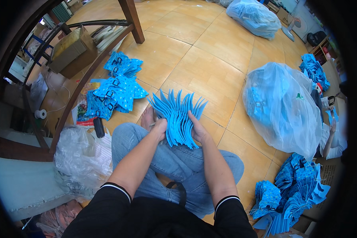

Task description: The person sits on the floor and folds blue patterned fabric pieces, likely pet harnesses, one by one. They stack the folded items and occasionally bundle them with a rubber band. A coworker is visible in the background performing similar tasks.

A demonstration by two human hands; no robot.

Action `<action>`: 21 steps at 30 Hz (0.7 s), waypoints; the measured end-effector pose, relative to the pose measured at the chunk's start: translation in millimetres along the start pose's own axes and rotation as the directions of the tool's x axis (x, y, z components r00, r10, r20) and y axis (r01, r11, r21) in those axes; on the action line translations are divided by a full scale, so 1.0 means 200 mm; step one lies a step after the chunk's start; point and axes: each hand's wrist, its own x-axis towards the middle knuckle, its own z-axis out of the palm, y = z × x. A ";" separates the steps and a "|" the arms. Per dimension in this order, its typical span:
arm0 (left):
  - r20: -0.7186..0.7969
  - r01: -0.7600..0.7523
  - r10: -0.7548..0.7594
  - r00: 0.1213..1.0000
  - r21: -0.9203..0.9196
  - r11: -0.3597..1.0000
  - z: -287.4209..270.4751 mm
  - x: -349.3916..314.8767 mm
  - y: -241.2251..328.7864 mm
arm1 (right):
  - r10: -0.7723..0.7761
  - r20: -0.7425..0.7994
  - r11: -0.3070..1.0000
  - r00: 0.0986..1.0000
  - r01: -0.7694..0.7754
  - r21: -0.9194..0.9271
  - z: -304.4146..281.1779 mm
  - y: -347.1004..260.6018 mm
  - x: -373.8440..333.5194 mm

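Observation:
Between my two hands is a thick, fanned-out stack of blue flat pieces (pixel 180 121), their edges spread and wavy. My left hand (pixel 160 129) grips its left side, and my right hand (pixel 198 127) is closed on the right side, thumb on top. The stack is held just above my crossed legs in jeans. What the pieces are made of I cannot tell. To the left on the floor lies a pile of blue patterned pieces (pixel 117 89) with dark square outlines, bundled in several bunches. A small black case (pixel 98 127) rests below that pile.
A large clear bag of blue pieces (pixel 281 107) stands at right, another bag (pixel 254 18) far back. More blue bundles (pixel 289 194) lie at lower right. A wooden frame (pixel 95 67) and crumpled clear plastic (pixel 79 154) are at left. Another person's hand (pixel 332 123) shows at far right.

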 end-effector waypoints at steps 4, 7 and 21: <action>-0.098 -0.037 0.041 0.994 0.051 0.998 0.00 -0.02 -0.01 | -0.021 -0.004 0.999 1.000 0.021 -0.034 0.02 0.00 0.00; -0.135 -0.120 0.136 0.981 0.126 0.985 -0.01 -0.02 -0.02 | -0.025 -0.012 0.999 1.000 0.024 -0.037 0.03 0.00 -0.01; -0.112 -0.074 0.101 0.989 0.223 0.972 -0.04 0.03 -0.03 | -0.015 0.025 1.000 1.000 0.015 0.006 0.01 0.00 0.00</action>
